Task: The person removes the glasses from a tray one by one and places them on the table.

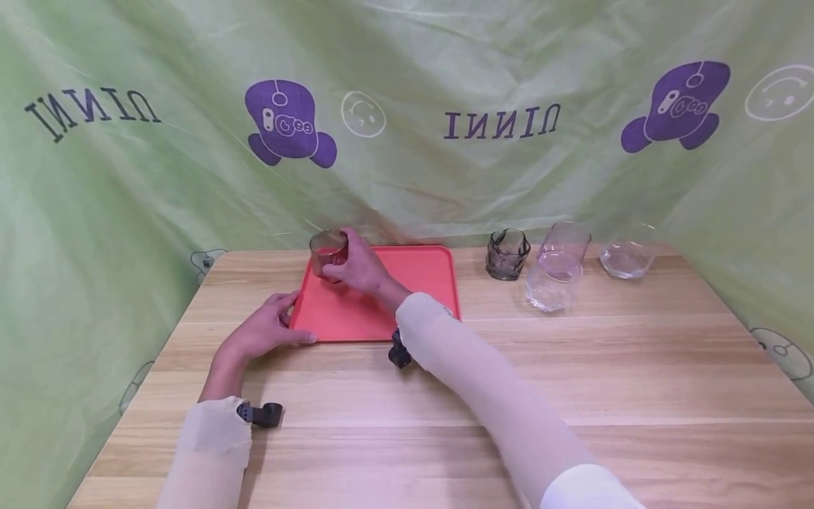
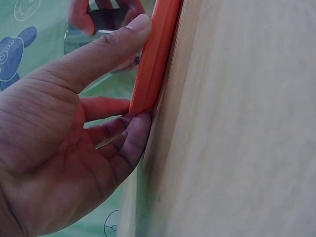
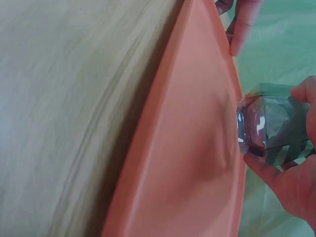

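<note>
My right hand (image 1: pixel 362 267) grips a dark-tinted drinking glass (image 1: pixel 321 244) over the back left part of a red tray (image 1: pixel 407 283). In the right wrist view, thumb and fingers lie around the sides of the angular glass (image 3: pixel 276 118), its thick base close to the tray surface. My left hand (image 1: pixel 267 326) holds the tray's front left corner. The left wrist view has its thumb on the front side of the tray (image 2: pixel 157 59) and its fingertips against the left edge.
On the table's back right stand a dark faceted glass (image 1: pixel 507 256), a pinkish clear glass (image 1: pixel 566 247), a clear glass (image 1: pixel 548 288) in front of it, and a wide clear glass (image 1: pixel 628 256). A green printed curtain (image 1: pixel 407 177) hangs along the back edge of the wooden table (image 1: pixel 407 424).
</note>
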Motion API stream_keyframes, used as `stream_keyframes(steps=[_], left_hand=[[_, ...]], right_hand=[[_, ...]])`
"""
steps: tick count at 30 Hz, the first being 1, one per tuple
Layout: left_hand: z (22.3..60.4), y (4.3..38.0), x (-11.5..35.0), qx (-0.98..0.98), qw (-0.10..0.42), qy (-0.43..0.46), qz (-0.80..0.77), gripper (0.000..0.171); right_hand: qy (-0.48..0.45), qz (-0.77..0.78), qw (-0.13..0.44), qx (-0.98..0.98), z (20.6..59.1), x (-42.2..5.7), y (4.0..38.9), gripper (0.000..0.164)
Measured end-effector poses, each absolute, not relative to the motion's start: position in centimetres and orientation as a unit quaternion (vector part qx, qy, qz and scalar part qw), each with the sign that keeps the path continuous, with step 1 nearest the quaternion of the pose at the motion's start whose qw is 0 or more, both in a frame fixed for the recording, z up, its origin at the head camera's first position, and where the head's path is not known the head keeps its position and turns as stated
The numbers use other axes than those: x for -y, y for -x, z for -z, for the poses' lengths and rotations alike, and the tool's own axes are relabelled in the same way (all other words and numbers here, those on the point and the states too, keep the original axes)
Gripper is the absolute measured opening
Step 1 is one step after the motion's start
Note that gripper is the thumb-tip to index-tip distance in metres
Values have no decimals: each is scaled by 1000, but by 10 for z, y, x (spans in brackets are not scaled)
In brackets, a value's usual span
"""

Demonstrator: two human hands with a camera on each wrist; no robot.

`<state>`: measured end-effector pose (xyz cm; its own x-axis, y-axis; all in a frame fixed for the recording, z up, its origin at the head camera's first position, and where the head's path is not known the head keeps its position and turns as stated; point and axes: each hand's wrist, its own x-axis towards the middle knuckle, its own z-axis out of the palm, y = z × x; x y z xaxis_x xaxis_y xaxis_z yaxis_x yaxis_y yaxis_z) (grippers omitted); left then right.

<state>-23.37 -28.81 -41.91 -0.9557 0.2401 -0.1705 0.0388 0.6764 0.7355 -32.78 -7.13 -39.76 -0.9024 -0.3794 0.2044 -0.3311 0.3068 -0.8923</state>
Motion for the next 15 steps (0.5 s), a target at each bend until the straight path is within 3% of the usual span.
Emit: stream_keyframes(steps=[8,15], left_hand=[[418,233,287,-903,129,-70,-404,103],[420,234,287,-911,129,-66,-387,105]], right_hand=[[260,533,36,-805,391,47,321,74],[238,510,26,-826,389,20,309,76]])
